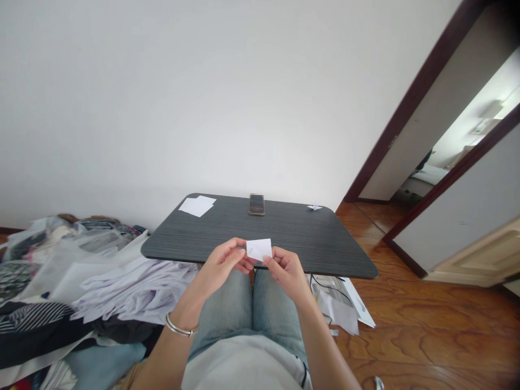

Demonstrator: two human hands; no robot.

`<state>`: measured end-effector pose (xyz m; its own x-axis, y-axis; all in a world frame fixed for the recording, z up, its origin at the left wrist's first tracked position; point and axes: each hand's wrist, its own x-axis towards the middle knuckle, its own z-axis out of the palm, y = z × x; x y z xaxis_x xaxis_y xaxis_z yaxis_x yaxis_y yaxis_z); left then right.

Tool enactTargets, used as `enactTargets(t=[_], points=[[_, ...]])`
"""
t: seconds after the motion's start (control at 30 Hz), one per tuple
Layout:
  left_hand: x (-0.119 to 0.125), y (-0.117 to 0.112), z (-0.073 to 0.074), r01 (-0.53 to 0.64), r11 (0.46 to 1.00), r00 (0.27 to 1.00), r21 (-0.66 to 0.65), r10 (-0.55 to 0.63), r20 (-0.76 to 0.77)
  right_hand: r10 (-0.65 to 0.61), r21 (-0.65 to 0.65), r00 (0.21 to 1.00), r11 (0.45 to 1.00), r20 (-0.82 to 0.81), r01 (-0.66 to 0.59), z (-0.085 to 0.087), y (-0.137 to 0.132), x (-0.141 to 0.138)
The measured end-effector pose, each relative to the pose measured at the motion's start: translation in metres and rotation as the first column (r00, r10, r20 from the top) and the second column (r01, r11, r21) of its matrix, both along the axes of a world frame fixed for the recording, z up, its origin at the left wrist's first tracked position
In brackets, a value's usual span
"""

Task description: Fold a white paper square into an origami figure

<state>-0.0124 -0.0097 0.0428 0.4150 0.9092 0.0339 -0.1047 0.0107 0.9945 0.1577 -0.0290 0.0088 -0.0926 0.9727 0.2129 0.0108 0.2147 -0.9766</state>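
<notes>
A small folded piece of white paper (259, 249) is held between both my hands above the near edge of a dark grey table (227, 235). My left hand (223, 261) pinches its left side with closed fingers; a silver bracelet circles that wrist. My right hand (286, 269) pinches the paper's lower right corner. Both hands hover over my lap, just in front of the table edge.
On the table lie white paper sheets (197, 206) at the far left, a phone (257, 204) at the far middle and a tiny folded paper figure (314, 207) at the far right. Heaped clothes (77, 281) lie left. Papers (339, 303) rest on the wooden floor under the table. An open doorway (442, 157) is on the right.
</notes>
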Motion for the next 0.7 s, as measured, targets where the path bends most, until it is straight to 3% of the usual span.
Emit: enactTargets(t=[0.4, 0.7], points=[[0.007, -0.003, 0.002, -0.027, 0.998, 0.999, -0.055, 0.028, 0.018, -0.023, -0.001, 1.000, 1.000, -0.003, 0.023, 0.002, -0.001, 0.000], [0.020, -0.004, -0.012, -0.108, 0.991, 0.977, -0.084, 0.121, 0.176, -0.059, 0.025, 0.997, 0.998, -0.046, 0.060, 0.001, -0.001, -0.003]])
